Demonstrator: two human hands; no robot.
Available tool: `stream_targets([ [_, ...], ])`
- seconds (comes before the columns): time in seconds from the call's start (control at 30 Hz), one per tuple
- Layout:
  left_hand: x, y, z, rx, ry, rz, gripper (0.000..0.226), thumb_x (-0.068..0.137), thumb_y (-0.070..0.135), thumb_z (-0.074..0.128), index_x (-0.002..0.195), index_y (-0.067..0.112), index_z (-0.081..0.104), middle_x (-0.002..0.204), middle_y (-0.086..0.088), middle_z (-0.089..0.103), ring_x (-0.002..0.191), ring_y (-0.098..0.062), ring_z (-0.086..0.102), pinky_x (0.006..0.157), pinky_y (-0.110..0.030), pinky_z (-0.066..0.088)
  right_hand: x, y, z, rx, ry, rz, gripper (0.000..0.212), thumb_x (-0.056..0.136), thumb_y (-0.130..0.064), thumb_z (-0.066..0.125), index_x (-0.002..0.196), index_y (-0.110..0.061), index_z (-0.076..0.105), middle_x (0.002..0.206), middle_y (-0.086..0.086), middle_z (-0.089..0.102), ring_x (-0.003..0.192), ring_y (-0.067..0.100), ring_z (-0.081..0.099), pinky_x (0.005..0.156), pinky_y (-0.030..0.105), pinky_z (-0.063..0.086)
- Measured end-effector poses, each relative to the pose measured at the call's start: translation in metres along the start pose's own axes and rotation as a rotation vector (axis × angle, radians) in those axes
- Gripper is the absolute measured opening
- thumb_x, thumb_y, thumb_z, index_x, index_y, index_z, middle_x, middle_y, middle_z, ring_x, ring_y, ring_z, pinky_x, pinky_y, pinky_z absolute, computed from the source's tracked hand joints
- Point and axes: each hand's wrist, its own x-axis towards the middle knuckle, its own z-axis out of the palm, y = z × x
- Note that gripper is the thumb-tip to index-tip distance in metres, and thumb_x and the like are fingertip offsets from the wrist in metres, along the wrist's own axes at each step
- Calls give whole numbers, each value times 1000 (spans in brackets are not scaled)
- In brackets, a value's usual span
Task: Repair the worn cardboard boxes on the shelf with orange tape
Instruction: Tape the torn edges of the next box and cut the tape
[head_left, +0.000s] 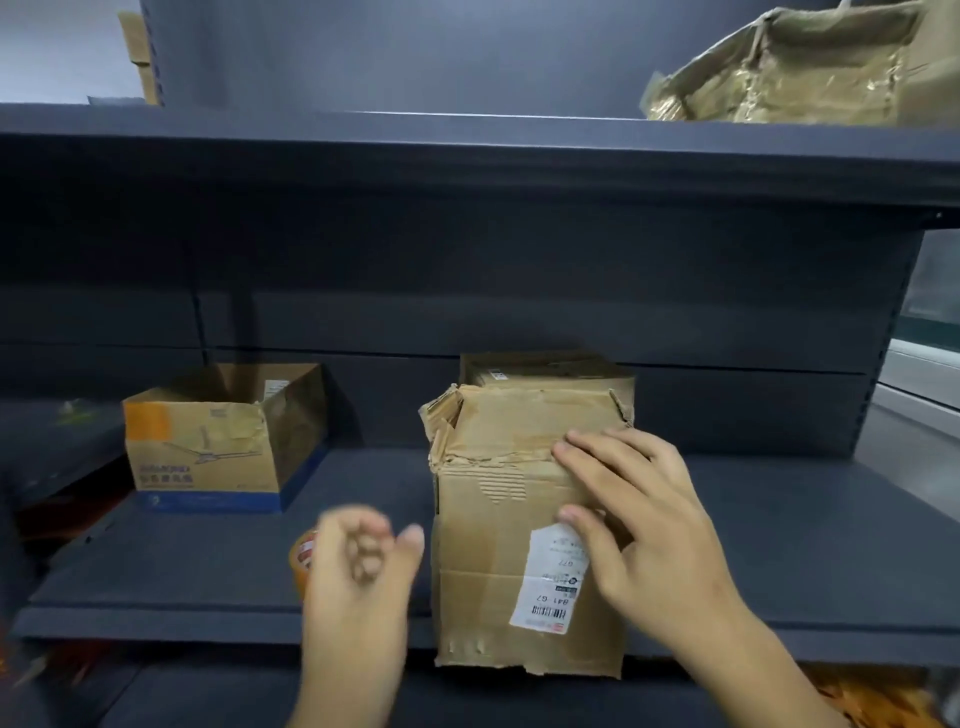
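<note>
A worn, torn cardboard box (498, 519) with a white shipping label stands at the front edge of the dark shelf (208, 571). My right hand (634, 514) lies on the box's upper right front, fingers straight, thumb near the label. My left hand (358, 566) hovers just left of the box, blurred, fingers loosely curled and holding nothing. A roll of orange tape (303, 558) lies on the shelf behind my left hand, mostly hidden by it.
An open box with a blue base and an orange patch (208, 447) sits at the left of the same shelf. A crumpled, tape-covered box (789, 67) rests on the upper shelf at the right. Orange clutter (872, 696) shows below the shelf.
</note>
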Motion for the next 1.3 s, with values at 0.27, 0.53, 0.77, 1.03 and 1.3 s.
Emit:
stream_targets([
  [0.27, 44, 46, 16, 37, -391, 31, 19, 91, 29, 66, 102, 45, 68, 91, -1, 74, 78, -12, 70, 70, -33, 59, -8, -5, 2, 7, 46, -31, 42, 88, -28, 63, 129, -20, 67, 134, -9, 62, 124, 25, 52, 102, 14, 37],
  [0.53, 43, 24, 9, -142, -557, -17, 49, 78, 23, 72, 125, 33, 64, 121, 11, 71, 109, -13, 69, 80, -25, 57, -22, -13, 2, 11, 60, -80, 41, 88, -26, 64, 129, -21, 64, 133, -3, 63, 126, 26, 52, 104, 57, 43],
  [0.77, 46, 21, -3, -85, -676, 182, 44, 80, 24, 74, 122, 36, 65, 123, 8, 67, 111, -13, 66, 82, -25, 56, -25, -15, 3, 41, 77, -115, 39, 85, -23, 67, 124, -16, 67, 132, 2, 63, 125, 30, 53, 103, 61, 42],
  [1.03, 49, 14, 2, -58, -685, 338, 46, 82, 33, 76, 126, 36, 64, 128, 4, 65, 120, -22, 62, 92, -38, 55, -19, 0, 0, 87, 82, -147, 46, 82, -19, 74, 126, -10, 65, 137, 3, 61, 130, 33, 52, 108, 49, 41],
  [1.3, 56, 11, 5, 301, -656, 544, 66, 69, 46, 82, 126, 63, 54, 136, 40, 47, 127, 14, 46, 97, 0, 35, -9, 11, 8, 108, 48, -19, 41, 89, -33, 67, 125, -11, 68, 139, 1, 60, 137, 30, 47, 113, 42, 40],
])
